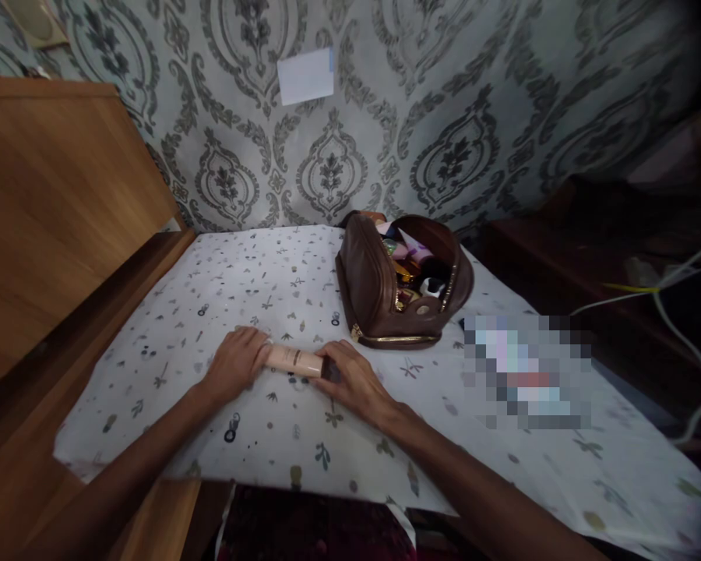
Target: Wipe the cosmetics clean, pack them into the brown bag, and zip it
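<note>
A beige cosmetic tube (294,361) with a dark cap lies sideways between my two hands, low over the patterned white cloth. My left hand (237,363) has its fingers closed on the tube's left end. At the other end, my right hand (354,380) grips the dark cap between thumb and fingers. Behind and to the right of my right hand stands a brown bag (368,273), unzipped, with several cosmetic items inside.
The cloth-covered table (239,273) meets a patterned wall. A wooden cabinet (64,179) borders it at left. A blurred-out item (526,374) lies right of the bag. White cables (671,335) hang at far right.
</note>
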`<state>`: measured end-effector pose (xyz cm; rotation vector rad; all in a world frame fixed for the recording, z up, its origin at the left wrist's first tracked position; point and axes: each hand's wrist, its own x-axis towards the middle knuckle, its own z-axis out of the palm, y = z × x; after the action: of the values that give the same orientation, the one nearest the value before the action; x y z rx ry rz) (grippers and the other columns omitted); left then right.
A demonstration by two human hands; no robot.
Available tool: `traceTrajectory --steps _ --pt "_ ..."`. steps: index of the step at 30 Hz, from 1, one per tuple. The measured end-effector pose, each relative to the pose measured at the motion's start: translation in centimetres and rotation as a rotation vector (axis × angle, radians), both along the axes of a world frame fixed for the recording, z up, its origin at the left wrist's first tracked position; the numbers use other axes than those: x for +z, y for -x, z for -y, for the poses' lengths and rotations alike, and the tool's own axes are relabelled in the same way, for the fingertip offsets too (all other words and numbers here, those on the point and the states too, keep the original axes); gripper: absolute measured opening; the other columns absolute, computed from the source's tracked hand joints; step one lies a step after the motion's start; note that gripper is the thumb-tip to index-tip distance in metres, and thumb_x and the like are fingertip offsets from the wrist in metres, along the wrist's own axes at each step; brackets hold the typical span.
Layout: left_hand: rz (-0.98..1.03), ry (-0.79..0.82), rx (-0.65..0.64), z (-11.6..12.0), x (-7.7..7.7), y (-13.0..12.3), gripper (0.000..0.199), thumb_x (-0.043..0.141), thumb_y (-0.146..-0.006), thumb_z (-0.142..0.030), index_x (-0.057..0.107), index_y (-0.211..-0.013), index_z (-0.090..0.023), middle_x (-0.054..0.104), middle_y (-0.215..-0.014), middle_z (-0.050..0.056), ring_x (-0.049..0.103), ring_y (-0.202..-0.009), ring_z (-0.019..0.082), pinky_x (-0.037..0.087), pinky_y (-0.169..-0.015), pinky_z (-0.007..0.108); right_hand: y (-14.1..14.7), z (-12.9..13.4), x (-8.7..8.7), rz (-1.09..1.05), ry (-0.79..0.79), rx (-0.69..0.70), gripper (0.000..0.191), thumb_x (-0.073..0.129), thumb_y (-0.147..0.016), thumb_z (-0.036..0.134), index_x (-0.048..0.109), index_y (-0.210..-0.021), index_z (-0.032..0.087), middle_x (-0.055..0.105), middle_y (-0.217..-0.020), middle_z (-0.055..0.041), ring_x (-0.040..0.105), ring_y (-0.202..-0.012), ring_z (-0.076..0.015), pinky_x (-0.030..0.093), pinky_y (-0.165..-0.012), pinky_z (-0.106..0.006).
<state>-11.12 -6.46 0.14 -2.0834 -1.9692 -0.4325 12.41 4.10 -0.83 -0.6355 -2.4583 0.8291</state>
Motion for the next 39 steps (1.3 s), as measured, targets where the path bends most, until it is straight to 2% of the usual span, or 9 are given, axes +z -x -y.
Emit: traceTrajectory --steps 5,11,18,21,24,27,31,35,39 --pt "0.098 0.010 -0.020 0.8 -0.4 1.4 0.030 0.034 -0.102 -0.030 0.061 -0.103 -0.018 0.067 -0.097 0.009 0.060 -0.092 0.023 0.049 -0.080 0.037 0.0 -0.1 0.1 0.009 -0.020 -0.011 0.016 0.068 -0.087 0.033 0.061 -0.090 0.018 0.061 -0.089 -0.0057 0.056 -0.088 -0.0223 0.045 -0.079 -0.034" --pt "-0.010 -0.028 -0.038 0.4 -0.2 0.8 0.029 0.034 -0.102 -0.025 0.062 -0.098 -0.017 0.069 -0.094 0.008 0.060 -0.086 0.023 0.047 -0.086 0.042 0.1 0.0 0.2 0.001 0.013 -0.012 0.018 0.070 -0.087 0.034 0.063 -0.087 0.017 0.062 -0.085 -0.0042 0.057 -0.081 -0.0195 0.043 -0.072 -0.030" --pt "-0.113 -0.063 -0.175 -1.0 1.1 -4.2 0.028 0.035 -0.101 -0.022 0.062 -0.094 -0.016 0.066 -0.082 0.006 0.060 -0.080 0.022 0.046 -0.090 0.042 0.1 0.2 -0.1 -0.023 0.146 0.027 0.022 0.077 -0.081 0.028 0.063 -0.094 0.018 0.063 -0.080 0.0006 0.058 -0.072 -0.0153 0.041 -0.066 -0.025" --pt "-0.143 -0.091 -0.252 -1.7 1.5 -6.7 0.028 0.035 -0.102 -0.024 0.062 -0.101 -0.014 0.066 -0.081 0.006 0.061 -0.078 0.022 0.047 -0.087 0.041 0.2 0.4 -0.6 -0.042 0.094 0.036 0.020 0.075 -0.080 0.020 0.060 -0.094 0.018 0.064 -0.087 -0.0015 0.059 -0.077 -0.0164 0.043 -0.070 -0.026" --pt "-0.158 -0.109 -0.288 -2.1 1.5 -7.6 0.031 0.034 -0.102 -0.027 0.062 -0.099 -0.013 0.067 -0.079 0.008 0.062 -0.076 0.024 0.048 -0.078 0.040 0.3 0.6 -1.0 -0.038 0.025 0.058 0.021 0.072 -0.080 0.015 0.058 -0.096 0.018 0.064 -0.092 -0.0032 0.060 -0.082 -0.0176 0.045 -0.072 -0.026" --pt "-0.154 -0.085 -0.311 -1.9 1.4 -6.7 0.032 0.034 -0.102 -0.029 0.062 -0.095 -0.015 0.067 -0.078 0.008 0.063 -0.073 0.024 0.048 -0.072 0.039 0.2 0.6 -1.2 -0.003 -0.029 0.091 0.027 0.074 -0.080 0.018 0.057 -0.102 0.019 0.064 -0.098 -0.0042 0.062 -0.088 -0.0190 0.047 -0.074 -0.027" --pt "-0.186 -0.102 -0.282 -0.9 1.3 -3.5 0.031 0.036 -0.102 -0.033 0.063 -0.098 -0.016 0.069 -0.083 0.009 0.064 -0.075 0.024 0.047 -0.071 0.037 0.1 0.6 -0.9 0.046 -0.053 0.077 0.035 0.077 -0.080 0.025 0.057 -0.107 0.020 0.065 -0.105 -0.0054 0.063 -0.089 -0.0195 0.047 -0.075 -0.027" --pt "-0.192 -0.125 -0.160 0.4 1.3 -0.2 0.031 0.040 -0.100 -0.037 0.065 -0.095 -0.019 0.071 -0.082 0.008 0.063 -0.069 0.023 0.045 -0.066 0.034 0.1 0.6 -0.6 0.043 -0.065 0.082 0.035 0.076 -0.081 0.024 0.056 -0.109 0.019 0.064 -0.107 -0.0061 0.063 -0.089 -0.0192 0.048 -0.074 -0.027" --pt "-0.123 -0.112 -0.022 1.1 1.4 1.7 0.035 0.037 -0.098 -0.041 0.063 -0.087 -0.021 0.070 -0.079 0.007 0.063 -0.068 0.022 0.041 -0.061 0.031 0.1 0.5 -0.8 0.013 -0.054 0.087 0.033 0.075 -0.081 0.024 0.056 -0.108 0.020 0.064 -0.106 -0.0047 0.063 -0.088 -0.0180 0.048 -0.074 -0.027"
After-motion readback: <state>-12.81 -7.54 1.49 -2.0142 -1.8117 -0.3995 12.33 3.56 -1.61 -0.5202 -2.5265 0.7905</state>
